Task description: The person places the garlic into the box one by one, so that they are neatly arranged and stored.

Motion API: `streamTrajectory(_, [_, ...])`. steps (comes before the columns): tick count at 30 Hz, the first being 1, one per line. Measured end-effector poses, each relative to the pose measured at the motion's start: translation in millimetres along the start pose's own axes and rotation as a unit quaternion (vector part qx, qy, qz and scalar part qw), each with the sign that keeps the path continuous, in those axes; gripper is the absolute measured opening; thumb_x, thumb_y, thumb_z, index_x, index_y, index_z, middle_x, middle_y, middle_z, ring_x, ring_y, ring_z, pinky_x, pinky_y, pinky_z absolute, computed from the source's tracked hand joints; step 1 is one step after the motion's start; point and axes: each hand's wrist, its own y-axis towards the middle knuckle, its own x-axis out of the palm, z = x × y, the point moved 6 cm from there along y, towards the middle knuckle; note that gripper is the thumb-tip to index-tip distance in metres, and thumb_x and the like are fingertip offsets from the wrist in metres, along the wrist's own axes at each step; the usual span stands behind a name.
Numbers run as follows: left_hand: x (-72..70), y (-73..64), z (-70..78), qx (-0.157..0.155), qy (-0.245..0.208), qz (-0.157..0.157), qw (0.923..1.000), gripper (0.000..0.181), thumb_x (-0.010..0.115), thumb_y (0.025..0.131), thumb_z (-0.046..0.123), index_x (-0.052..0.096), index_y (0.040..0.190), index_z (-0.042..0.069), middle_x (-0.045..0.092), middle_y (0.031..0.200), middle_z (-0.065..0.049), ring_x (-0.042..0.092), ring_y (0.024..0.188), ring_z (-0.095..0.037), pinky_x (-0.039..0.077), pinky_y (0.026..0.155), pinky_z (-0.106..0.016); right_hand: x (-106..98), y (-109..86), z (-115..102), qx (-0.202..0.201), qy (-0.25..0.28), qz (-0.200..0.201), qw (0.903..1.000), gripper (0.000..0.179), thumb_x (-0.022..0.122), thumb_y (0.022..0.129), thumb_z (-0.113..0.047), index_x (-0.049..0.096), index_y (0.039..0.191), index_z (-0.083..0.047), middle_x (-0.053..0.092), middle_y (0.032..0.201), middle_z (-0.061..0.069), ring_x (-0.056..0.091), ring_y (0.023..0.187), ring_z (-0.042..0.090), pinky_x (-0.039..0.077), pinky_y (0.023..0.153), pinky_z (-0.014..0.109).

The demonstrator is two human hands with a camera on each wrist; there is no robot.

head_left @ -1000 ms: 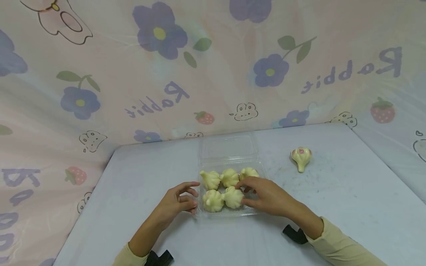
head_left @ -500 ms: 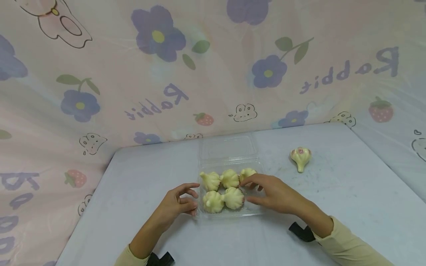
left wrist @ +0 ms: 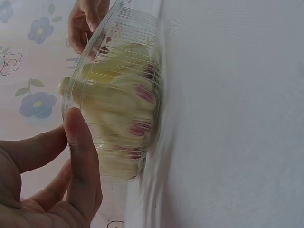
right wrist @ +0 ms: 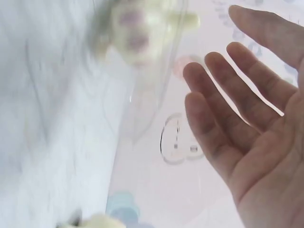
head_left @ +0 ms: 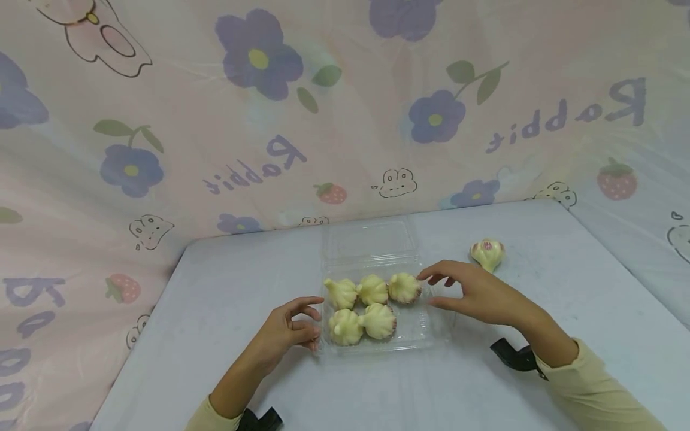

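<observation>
A clear hinged plastic box (head_left: 415, 338) lies with its lid (head_left: 371, 239) folded back, several pale garlic bulbs (head_left: 345, 326) inside it in two rows. At the box's left rim is my left hand (head_left: 288, 328), its fingertips and thumb touching the edge; in the left wrist view the thumb (left wrist: 81, 147) lies against the rim. My right hand (head_left: 482, 293) hovers just off the box's right side, fingers loosely spread and holding nothing. The rear right bulb (head_left: 404, 288) is nearest its fingertips. A loose garlic bulb (head_left: 487, 254) with purple-red patches lies behind that hand, its neck partly hidden.
Everything stands on a white-covered table (head_left: 259, 263). Behind and beside it hangs a printed curtain (head_left: 356, 131) with flowers and rabbits. Black wrist mounts show below both forearms, such as the right mount (head_left: 514, 356).
My right hand has drawn back from over the bulbs to the right, uncovering the rear right bulb and the box's right end. My left hand has stayed at the rim.
</observation>
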Motion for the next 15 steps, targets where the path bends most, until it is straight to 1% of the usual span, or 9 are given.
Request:
streamTrajectory(5, [0.4, 0.0, 1.5, 0.000, 0.000, 0.000, 1.0000, 0.063, 0.068, 0.089, -0.002, 0.041, 0.147, -0.003, 0.052, 0.111, -0.008, 0.068, 0.070, -0.011, 0.062, 0.068, -0.026, -17, -4.2, 16, 0.019, -0.036, 0.025, 0.9989, 0.042, 0.076, 0.089, -0.028, 0.062, 0.128, -0.023, 0.068, 0.120, -0.005, 0.065, 0.101, 0.018, 0.055, 0.084, 0.033])
streamTrajectory(10, [-0.2, 0.5, 0.7, -0.001, -0.001, 0.001, 1.0000, 0.062, 0.068, 0.090, -0.003, 0.042, 0.146, -0.002, 0.052, 0.111, -0.007, 0.068, 0.070, -0.011, 0.062, 0.068, -0.026, -31, -8.1, 32, 0.052, -0.068, 0.040, 0.9955, 0.043, 0.077, 0.088, -0.025, 0.063, 0.128, -0.019, 0.069, 0.120, 0.001, 0.065, 0.102, 0.024, 0.056, 0.085, 0.042])
streamTrajectory(15, [-0.6, 0.5, -0.1, -0.003, -0.002, 0.001, 1.0000, 0.063, 0.068, 0.089, -0.003, 0.042, 0.147, -0.001, 0.052, 0.111, -0.008, 0.068, 0.071, -0.011, 0.062, 0.069, -0.027, -44, -14.0, 49, 0.075, -0.074, 0.053, 0.9930, 0.041, 0.075, 0.090, -0.026, 0.062, 0.128, -0.016, 0.068, 0.122, 0.004, 0.066, 0.105, 0.027, 0.056, 0.085, 0.049])
